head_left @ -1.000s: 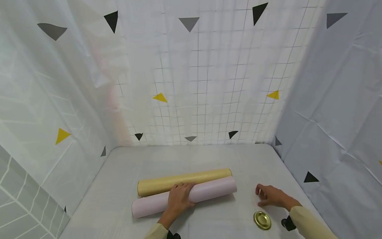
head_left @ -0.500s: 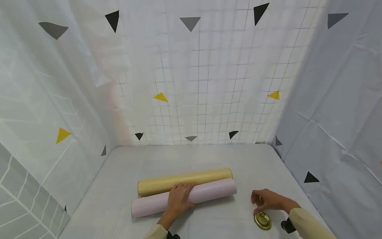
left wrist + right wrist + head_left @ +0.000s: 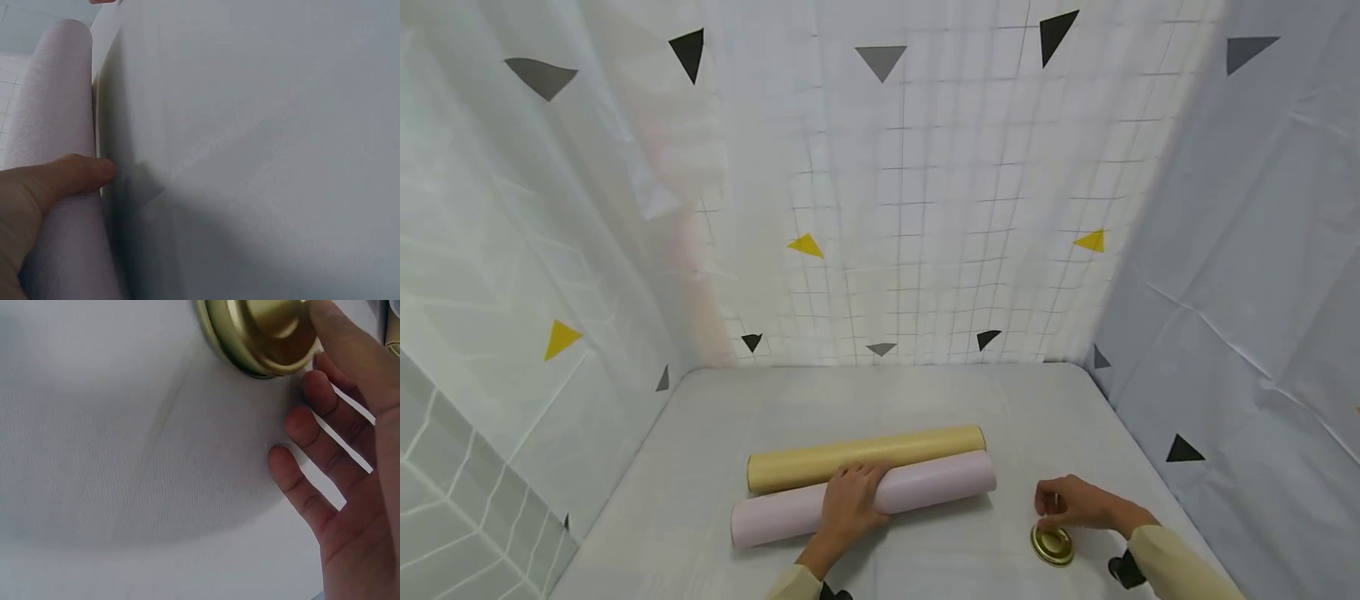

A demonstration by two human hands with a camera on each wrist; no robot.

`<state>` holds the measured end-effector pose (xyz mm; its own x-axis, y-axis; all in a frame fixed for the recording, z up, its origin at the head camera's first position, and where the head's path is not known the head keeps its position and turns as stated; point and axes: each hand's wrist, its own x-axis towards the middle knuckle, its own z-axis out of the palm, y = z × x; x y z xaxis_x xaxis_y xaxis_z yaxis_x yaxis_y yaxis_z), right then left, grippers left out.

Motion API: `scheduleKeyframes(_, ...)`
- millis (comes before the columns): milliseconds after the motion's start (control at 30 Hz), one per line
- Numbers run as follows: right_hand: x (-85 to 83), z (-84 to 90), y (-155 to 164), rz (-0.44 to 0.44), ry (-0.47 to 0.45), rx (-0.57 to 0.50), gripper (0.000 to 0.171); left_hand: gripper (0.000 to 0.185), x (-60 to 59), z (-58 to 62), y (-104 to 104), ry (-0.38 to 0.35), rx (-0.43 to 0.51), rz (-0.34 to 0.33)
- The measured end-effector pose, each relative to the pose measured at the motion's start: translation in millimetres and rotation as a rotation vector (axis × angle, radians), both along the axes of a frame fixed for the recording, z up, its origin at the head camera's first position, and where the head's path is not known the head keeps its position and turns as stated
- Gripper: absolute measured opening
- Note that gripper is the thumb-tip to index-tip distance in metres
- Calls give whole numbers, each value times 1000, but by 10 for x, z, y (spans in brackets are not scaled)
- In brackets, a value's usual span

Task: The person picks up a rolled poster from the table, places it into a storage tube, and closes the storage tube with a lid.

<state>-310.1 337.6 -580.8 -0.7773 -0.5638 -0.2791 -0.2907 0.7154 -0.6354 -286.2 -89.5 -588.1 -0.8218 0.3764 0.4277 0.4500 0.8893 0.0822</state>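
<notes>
My left hand (image 3: 852,502) grips the middle of a pale pink cardboard tube (image 3: 936,483). In the left wrist view its thumb lies across the near side of the tube (image 3: 59,100); the other fingers go over the far side and are mostly hidden. A yellow tube (image 3: 865,455) lies just behind the pink one. On the right, my right hand (image 3: 1078,504) pinches the rim of a round gold metal lid (image 3: 1052,547) between thumb and index finger. The right wrist view shows the thumb on the lid's edge (image 3: 250,337), its other fingers spread beside it.
Everything lies on a white-covered table (image 3: 880,396). Hung white sheeting (image 3: 880,167) with printed triangles closes off the back, and more sheeting (image 3: 1247,292) stands along the right side.
My right hand has come down and towards me to the gold lid and taken its rim. The lid has shifted slightly left and away from me. The left hand keeps its place on the pink tube.
</notes>
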Motion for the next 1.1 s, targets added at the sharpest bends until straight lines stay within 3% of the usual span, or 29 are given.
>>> scheduleKeyframes(267, 4, -47, -64, -8, 130, 44, 16, 86, 7, -15, 6, -19, 13, -5)
scheduleKeyframes(500, 40, -33, -171, -136, 174, 133, 11, 86, 16, -32, 17, -26, 25, -11)
scheduleKeyframes(667, 64, -21, -214, -189, 174, 180, 35, 88, 8, -35, 28, -9, 25, -18)
scheduleKeyframes(833, 69, -7, -213, -137, 155, 172, 71, 89, -4, -28, 17, 5, 22, -16)
scheduleKeyframes(933, 64, -38, -210, -99, 191, 171, 74, 89, -3, -20, 6, 5, 13, -14)
scheduleKeyframes(1100, 80, -61, -241, -121, 247, 142, 66, 89, -2, -35, 6, 30, 6, -23)
